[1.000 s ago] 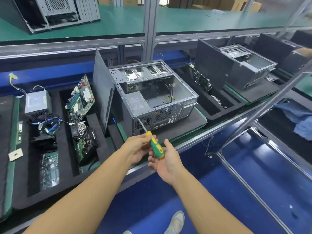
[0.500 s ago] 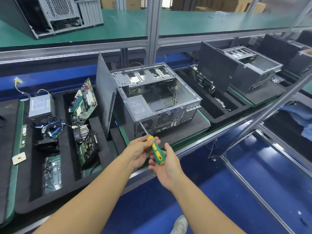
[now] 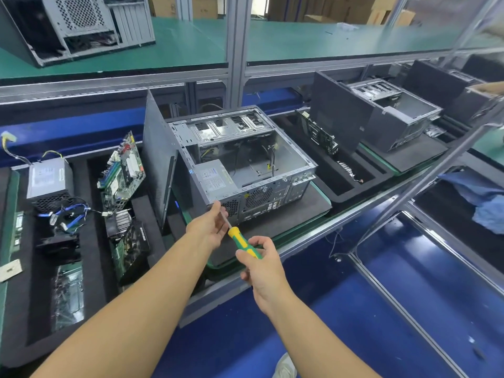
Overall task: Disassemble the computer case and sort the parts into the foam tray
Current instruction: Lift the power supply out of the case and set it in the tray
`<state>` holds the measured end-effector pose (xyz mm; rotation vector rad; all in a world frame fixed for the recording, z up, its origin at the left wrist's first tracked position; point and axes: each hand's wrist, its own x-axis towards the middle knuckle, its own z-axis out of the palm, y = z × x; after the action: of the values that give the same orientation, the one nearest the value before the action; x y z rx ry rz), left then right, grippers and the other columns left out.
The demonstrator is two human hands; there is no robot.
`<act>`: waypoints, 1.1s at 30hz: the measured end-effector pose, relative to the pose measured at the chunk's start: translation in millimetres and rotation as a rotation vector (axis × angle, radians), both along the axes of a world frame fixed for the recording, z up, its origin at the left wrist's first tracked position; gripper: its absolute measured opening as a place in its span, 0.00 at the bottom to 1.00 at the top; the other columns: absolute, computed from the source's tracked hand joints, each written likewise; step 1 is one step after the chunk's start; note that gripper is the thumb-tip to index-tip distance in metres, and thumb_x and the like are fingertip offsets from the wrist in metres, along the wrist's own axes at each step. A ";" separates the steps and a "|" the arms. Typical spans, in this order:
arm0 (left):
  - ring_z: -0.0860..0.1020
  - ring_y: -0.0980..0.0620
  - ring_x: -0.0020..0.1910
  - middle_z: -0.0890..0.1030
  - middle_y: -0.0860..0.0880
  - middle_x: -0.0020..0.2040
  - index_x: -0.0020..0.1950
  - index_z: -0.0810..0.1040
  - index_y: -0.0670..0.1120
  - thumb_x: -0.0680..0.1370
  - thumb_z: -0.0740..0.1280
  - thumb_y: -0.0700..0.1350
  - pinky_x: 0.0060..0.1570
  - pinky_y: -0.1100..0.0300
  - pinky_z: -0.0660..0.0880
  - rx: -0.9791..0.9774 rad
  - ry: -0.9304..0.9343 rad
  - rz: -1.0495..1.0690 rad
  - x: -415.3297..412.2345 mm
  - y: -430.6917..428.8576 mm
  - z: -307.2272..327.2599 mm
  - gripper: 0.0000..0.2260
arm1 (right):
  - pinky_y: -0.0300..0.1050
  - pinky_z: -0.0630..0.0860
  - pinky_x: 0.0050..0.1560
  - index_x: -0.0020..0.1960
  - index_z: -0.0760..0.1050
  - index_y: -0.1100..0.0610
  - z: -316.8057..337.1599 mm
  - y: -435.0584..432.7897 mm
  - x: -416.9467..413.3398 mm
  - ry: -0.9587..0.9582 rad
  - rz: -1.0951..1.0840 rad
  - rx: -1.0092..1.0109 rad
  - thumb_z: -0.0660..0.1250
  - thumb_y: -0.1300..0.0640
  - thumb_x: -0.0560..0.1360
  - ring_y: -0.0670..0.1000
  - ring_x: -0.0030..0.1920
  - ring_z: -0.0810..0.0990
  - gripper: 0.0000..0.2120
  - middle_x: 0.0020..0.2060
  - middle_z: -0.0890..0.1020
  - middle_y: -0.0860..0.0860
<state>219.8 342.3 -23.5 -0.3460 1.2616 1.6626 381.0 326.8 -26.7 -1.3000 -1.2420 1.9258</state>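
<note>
- Two hands are on one tool: your right hand (image 3: pixel 262 266) grips the handle of the yellow-and-green screwdriver (image 3: pixel 242 242), and your left hand (image 3: pixel 208 227) pinches its bare metal shaft near the tip.
- Location: the grey sheet-metal computer case (image 3: pixel 272 184) lies on its side, open face up, on a dark foam pad just ahead of your hands. The tip is at its near rear corner; whether it is seated in a screw cannot be told.
- Remaining fit: a silver boxed power supply (image 3: pixel 214 178) sits in that corner, with loose cables deeper inside.
- Destination: the black foam tray (image 3: pixel 81 192) lies to your left, holding a green circuit board (image 3: pixel 124 170) and other parts.
- Handling judgement: the power supply is likely dense and rigid, with sharp sheet-metal edges around it. Take it by its two flat sides, never by the cables, and support it before the last screw frees it.
- Risk: the tip may slip off the screw head towards your left fingers.
</note>
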 end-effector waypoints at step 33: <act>0.80 0.51 0.35 0.83 0.43 0.39 0.49 0.79 0.39 0.80 0.65 0.33 0.31 0.64 0.76 0.102 0.513 -0.614 97.8 252.6 25.0 0.04 | 0.44 0.72 0.28 0.54 0.74 0.56 48.4 285.9 89.7 -0.060 -0.105 0.134 0.57 0.56 0.82 0.49 0.31 0.76 0.07 0.38 0.79 0.53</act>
<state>317.6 594.9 1.5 0.5226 1.4518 1.2975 470.7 612.7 21.7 -1.3341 -1.2819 1.7120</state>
